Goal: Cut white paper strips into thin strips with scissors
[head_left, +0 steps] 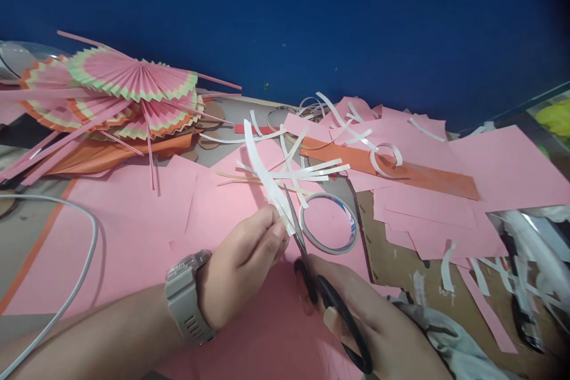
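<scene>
My left hand (243, 261), with a grey watch (187, 297) on its wrist, pinches the lower end of a long white paper strip (262, 172) that curves up and to the left. My right hand (369, 320) grips black-handled scissors (320, 285). Their blades point up and meet the strip right beside my left fingertips. Both hands hover over pink paper sheets (133, 231). An almost used-up tape roll (329, 224) lies flat just right of the blades.
Folded pink paper fans (129, 86) are piled at the back left. Loose white strips (307, 169), an orange strip (427, 178) and more pink sheets (503, 172) cover the right side. A white cable (84, 261) loops at the left. A blue wall (312, 18) stands behind.
</scene>
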Tool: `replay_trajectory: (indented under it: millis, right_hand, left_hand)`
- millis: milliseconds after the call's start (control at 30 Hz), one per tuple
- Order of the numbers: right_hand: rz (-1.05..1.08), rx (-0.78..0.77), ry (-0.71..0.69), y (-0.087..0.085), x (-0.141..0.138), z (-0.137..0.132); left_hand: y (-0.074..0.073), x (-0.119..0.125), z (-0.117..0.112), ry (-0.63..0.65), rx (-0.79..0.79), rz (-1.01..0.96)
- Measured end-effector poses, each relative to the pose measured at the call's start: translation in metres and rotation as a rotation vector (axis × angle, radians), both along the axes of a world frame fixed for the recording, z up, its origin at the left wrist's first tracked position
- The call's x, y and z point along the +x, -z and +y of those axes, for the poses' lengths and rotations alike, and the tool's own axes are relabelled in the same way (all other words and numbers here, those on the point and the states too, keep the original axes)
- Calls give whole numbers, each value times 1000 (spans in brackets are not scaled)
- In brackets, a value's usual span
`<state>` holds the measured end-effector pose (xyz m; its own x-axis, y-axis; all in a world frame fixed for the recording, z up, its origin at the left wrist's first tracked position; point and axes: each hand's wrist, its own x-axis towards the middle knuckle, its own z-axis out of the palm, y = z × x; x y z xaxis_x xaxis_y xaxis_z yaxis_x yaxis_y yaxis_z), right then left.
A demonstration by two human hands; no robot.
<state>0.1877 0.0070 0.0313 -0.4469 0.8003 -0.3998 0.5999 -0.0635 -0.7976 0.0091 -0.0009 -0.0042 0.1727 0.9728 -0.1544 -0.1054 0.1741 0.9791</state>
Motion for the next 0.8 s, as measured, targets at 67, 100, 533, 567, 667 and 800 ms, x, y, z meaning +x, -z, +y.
replay_trajectory:
  millis: [67,100,533,567,667,800]
  right_hand:
    - [-30,-18,-36,-2,-1,1]
    - [-41,-26,-52,-3,-2,2]
    - [-3,-36,-20,-3,-4,1]
    - [-2,-39,-22,-3,-4,1]
    - [-13,-37,-33,-4,-4,2]
    - [-41,-30,-46,-5,-5,4]
  left_hand:
    - [0,0,0,0,1,14]
    - [0,0,1,-1,2,18]
    - [0,0,1,-12,-24,-8]
    - [-1,0,1,-9,-16,-6]
    - [-2,0,2,-3,-2,-3]
    - [-3,0,1,-13,-12,8]
